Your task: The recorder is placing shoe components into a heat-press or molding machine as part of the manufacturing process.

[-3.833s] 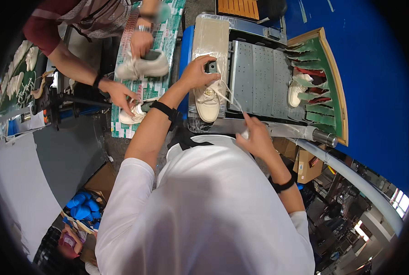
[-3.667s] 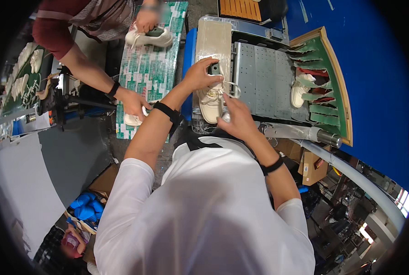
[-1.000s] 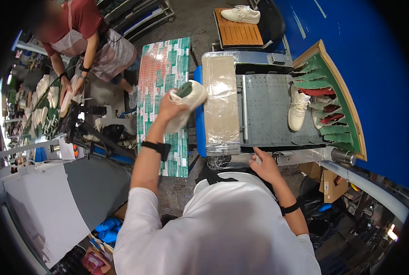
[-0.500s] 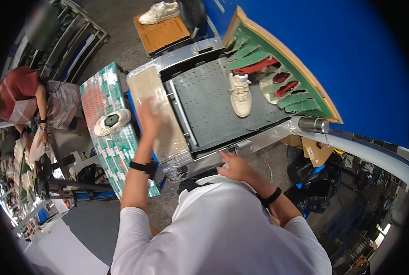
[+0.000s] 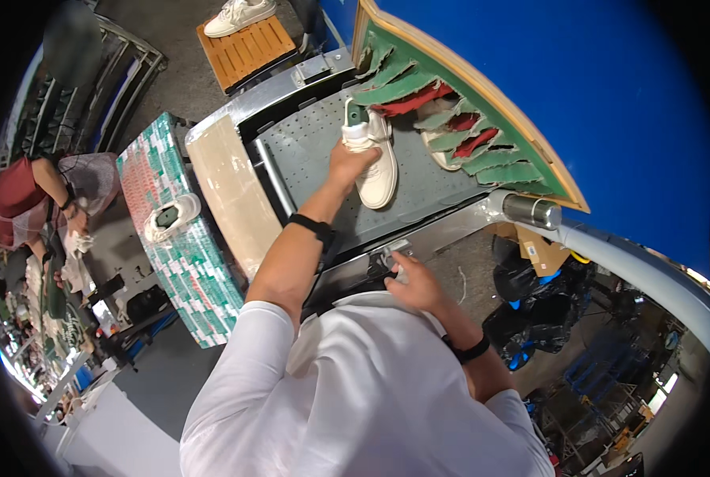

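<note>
My left hand [image 5: 352, 165] reaches over the conveyor and grips a cream lace-up sneaker [image 5: 379, 181] by its side, around the laces. Its toe points toward me, and green shows inside its opening. Under the sneaker is the dark, dotted conveyor bed [image 5: 303, 119]. A second cream sneaker [image 5: 441, 151] is partly hidden behind the torn green and red flaps of the machine mouth [image 5: 490, 151]. My right hand [image 5: 417, 285] is at the near metal rail [image 5: 442, 233], index finger and thumb apart; some fingers are curled out of sight.
Left of the conveyor, a cream sneaker [image 5: 172, 217] rests on a taped green-and-white surface [image 5: 184, 278]. Another sneaker [image 5: 239, 16] sits on a slatted wooden stand [image 5: 247, 52]. Black bags [image 5: 530, 318] and cardboard [image 5: 542, 250] lie at right. A co-worker [image 5: 25, 195] handles something pale at far left.
My left hand has moved right, from over the beige end panel to the sneaker, and closed on it. The view has shifted; my right hand stays by the near rail.
</note>
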`<state>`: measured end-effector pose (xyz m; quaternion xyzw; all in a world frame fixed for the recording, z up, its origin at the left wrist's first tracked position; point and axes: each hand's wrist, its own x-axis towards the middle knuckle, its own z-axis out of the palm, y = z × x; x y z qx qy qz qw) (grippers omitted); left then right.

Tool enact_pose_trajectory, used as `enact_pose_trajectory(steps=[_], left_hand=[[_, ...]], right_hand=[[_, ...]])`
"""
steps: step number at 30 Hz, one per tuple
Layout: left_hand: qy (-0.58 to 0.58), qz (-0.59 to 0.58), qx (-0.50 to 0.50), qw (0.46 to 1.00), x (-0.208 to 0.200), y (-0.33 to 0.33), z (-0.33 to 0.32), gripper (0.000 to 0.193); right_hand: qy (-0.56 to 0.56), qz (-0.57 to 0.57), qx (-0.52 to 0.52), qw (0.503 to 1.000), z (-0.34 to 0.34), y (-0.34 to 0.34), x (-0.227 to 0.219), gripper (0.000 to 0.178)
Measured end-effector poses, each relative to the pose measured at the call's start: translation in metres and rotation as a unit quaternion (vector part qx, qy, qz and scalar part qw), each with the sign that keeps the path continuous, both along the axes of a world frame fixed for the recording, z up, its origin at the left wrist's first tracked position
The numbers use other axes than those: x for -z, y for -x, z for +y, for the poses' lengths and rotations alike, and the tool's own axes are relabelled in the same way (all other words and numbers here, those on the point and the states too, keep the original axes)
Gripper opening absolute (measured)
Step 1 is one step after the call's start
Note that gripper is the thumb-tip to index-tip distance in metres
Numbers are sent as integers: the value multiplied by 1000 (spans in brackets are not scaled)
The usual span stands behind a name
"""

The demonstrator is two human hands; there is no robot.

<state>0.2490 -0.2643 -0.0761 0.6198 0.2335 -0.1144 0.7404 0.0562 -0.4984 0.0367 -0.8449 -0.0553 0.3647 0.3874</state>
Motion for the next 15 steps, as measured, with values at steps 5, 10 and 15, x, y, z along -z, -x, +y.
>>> enact_pose_trajectory(steps=[5,10,15], left_hand=[[187,82,-38,978,-52,98,99,44],[-105,29,-141,984,-102,203,140,50],[-225,86,-97,966,-64,285,170,73]], right_hand=[[-59,-6,21,998,24,-7,-4,69],[-68,-19,-69,995,70,2,1,65],[-133,-37,-149,979,139,15,-6,72]])
